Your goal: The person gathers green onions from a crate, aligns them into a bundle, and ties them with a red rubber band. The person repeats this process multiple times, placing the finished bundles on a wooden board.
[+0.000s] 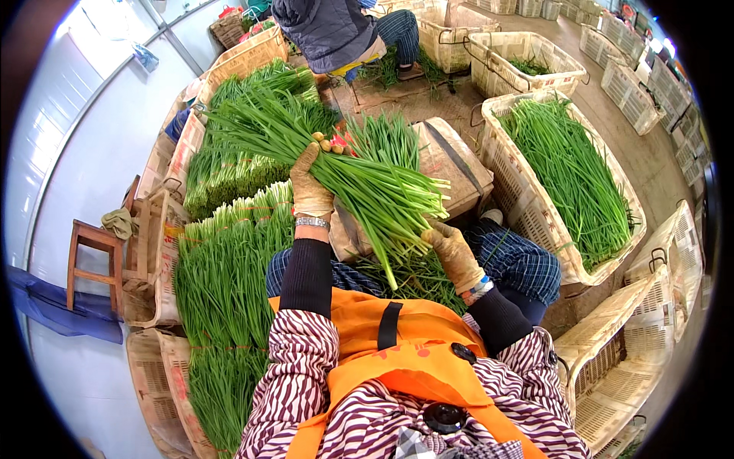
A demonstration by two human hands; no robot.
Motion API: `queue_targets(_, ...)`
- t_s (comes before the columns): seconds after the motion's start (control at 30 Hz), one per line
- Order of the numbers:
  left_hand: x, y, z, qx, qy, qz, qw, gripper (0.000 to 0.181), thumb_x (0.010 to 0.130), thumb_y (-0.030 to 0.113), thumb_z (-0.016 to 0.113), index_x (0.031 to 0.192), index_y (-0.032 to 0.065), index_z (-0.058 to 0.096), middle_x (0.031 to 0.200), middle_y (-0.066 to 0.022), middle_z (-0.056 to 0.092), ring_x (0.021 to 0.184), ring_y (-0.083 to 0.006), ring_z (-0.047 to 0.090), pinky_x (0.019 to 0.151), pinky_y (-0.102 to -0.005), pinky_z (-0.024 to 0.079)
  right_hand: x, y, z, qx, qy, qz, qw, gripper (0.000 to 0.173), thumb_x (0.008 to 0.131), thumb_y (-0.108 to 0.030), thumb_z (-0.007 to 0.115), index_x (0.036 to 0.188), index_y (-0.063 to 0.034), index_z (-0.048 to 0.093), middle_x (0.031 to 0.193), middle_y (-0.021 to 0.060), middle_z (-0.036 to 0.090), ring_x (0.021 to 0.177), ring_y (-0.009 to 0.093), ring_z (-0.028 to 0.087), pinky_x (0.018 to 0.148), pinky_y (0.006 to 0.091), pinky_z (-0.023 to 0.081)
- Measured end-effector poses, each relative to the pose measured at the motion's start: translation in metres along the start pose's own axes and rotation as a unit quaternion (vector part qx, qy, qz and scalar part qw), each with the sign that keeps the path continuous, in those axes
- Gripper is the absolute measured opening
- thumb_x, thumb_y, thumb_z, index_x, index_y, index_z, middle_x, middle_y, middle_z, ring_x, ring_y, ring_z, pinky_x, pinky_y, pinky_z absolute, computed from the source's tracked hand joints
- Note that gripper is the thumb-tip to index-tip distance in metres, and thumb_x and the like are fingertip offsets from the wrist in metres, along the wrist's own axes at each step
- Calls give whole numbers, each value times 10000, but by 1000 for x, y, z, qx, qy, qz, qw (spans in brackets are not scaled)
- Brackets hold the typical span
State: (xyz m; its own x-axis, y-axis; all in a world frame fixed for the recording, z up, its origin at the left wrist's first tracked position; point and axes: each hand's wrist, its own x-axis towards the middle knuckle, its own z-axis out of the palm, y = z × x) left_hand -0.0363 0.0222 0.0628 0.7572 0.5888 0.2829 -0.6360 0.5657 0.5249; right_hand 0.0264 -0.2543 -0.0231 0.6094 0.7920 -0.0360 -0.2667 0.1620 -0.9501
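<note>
My left hand [309,178], in a stained work glove, grips a large loose bunch of garlic chives [373,186] around its middle. The leaves point to the upper left and the pale stem ends to the lower right. At those ends my gloved right hand [456,255] pinches some stems between thumb and fingers. Under the bunch stands a worn block [450,163] with a dark strap across it. More chives [395,140] lie on its far side, beside something red [343,140] partly hidden by my left fingers. Loose leaves [413,281] lie across my lap.
Banded chive bundles [229,269] lie stacked along my left. A plastic crate [496,143] of loose chives [573,178] stands on the right, with nested crates [622,367] nearer. A wooden stool [94,258] is by the wall. Ahead sits another person [338,34].
</note>
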Motion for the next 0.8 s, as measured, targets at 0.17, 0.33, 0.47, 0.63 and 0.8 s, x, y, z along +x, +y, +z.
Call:
queue_targets(0.17,-2,8,-6,-18,7,-2,1000,210,867,140,677,1035,45,594,849,-51,631,851,-224,621,971,-449,480,-2,-1,-3,80,-2,-23,997,719,844,-383,737,1307,111,495,1224,150,614,1125,199,556,1011,303,397)
queue_targets(0.33,-8,-6,13,23,-28,-23,999,243,858,140,688,1055,29,602,853,-55,640,839,-236,638,950,-463,494,3,-18,33,87,46,-78,992,444,847,-207,753,1167,67,611,1106,104,672,992,159,616,886,296,482)
queue_targets(0.47,-3,-9,14,33,-17,-12,999,250,818,143,722,1015,35,612,825,-50,614,829,-250,618,895,-446,499,0,-30,39,141,112,-8,984,326,844,-124,744,1104,52,655,965,88,705,775,142,650,744,276,534)
queue_targets(0.63,-2,-8,3,-6,-17,-15,1000,230,867,137,681,1048,21,600,863,-51,635,866,-243,625,923,-449,508,1,-13,25,169,175,-69,967,241,888,-131,681,1058,41,690,930,78,711,781,131,649,732,254,516)
queue_targets(0.8,-1,-4,-7,-12,9,-8,1000,224,873,140,677,1044,28,585,881,-49,629,876,-242,609,879,-440,512,6,-20,23,103,125,-69,984,250,882,-110,688,1085,36,679,998,72,706,856,125,640,789,249,496)
